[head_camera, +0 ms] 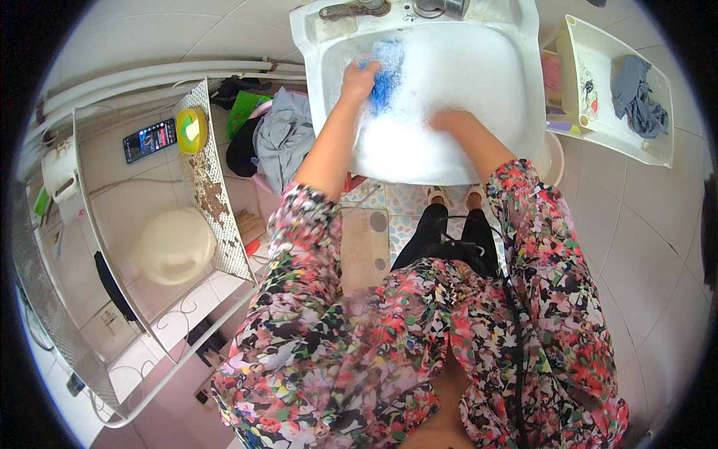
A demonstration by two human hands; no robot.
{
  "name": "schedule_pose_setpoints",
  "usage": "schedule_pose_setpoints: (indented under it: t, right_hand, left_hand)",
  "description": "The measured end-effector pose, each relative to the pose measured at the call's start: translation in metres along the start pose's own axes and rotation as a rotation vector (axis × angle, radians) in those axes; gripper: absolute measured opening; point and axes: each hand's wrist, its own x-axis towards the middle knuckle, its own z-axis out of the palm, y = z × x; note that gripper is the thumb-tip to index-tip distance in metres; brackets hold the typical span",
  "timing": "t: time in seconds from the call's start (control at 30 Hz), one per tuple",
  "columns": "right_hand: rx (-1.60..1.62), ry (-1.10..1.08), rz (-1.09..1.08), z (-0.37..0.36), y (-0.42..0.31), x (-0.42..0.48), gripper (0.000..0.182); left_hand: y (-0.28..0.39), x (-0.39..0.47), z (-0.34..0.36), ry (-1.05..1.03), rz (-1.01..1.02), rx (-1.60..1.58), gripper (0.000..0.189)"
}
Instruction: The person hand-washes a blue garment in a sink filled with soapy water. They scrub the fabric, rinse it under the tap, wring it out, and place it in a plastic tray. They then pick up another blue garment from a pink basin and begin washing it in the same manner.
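White suds [426, 140] cover much of the white ceramic sink [530, 101] in front of me. At the sink's left side, my left hand [360, 81] is closed around the edge of a wet blue item [383, 78], probably a cloth, with foam on it. My right hand [449, 119] reaches into the bright suds near the middle of the basin. Its fingers are hidden in the foam, so whether they hold anything does not show. A metal faucet [359, 8] sits on the sink's back ledge.
Left of the sink, grey clothing [285, 134] is heaped in a pink basin. A metal rack [210, 191] stands farther left, near a phone [149, 140] and a yellow dish [192, 130]. At right, a cream plastic shelf [611, 47] bears a dark grey cloth [638, 95].
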Motion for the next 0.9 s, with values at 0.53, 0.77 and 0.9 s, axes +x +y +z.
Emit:
schedule_pose_setpoints:
  t: [0.53, 0.77, 0.9]
  right_hand:
    - [-0.035, 0.037, -0.146, 0.03, 0.036, 0.013, 0.04]
    - [0.107, 0.098, -0.172, 0.05, 0.032, 0.045, 0.044]
    - [0.061, 0.051, -0.072, 0.037, 0.011, 0.024, 0.045]
  left_hand:
    - [-0.022, -0.011, 0.043, -0.067, 0.076, 0.673, 0.042]
    - [0.024, -0.052, 0.025, 0.094, 0.363, 0.248, 0.048]
    - [0.016, -0.084, 0.031, 0.062, 0.442, 0.722, 0.046]
